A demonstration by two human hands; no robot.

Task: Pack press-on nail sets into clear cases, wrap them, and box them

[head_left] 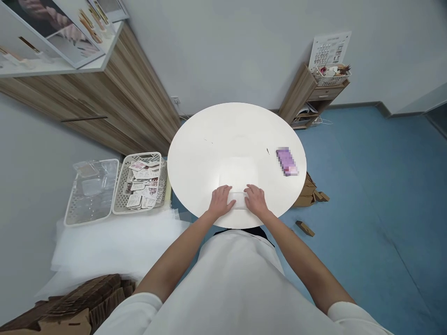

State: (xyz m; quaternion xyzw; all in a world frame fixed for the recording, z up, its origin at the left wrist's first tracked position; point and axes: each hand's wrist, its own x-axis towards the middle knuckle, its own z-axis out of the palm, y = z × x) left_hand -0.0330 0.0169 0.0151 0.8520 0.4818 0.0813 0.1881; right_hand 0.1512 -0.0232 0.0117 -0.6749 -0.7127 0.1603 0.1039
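Observation:
On the white oval table (195, 163), close to its front edge, lies a thin white packing sheet (239, 170), hard to tell from the tabletop. Its near part forms a flat rectangular bundle (239, 201); whatever may be inside cannot be made out. My left hand (220, 200) grips the bundle's left end, fingers curled over the far edge and thumb on the near side. At the right end, my right hand (256, 199) holds it in the same way.
Right on the table lies a blurred purple item (287, 161), with a small dark object (267, 150) beside it. At left stand a basket of cards (159, 186), a basket of clear plastic boxes (117, 186), stacked white sheets (118, 246) and folded cardboard (73, 316). Cardboard pieces (305, 228) lie on the floor.

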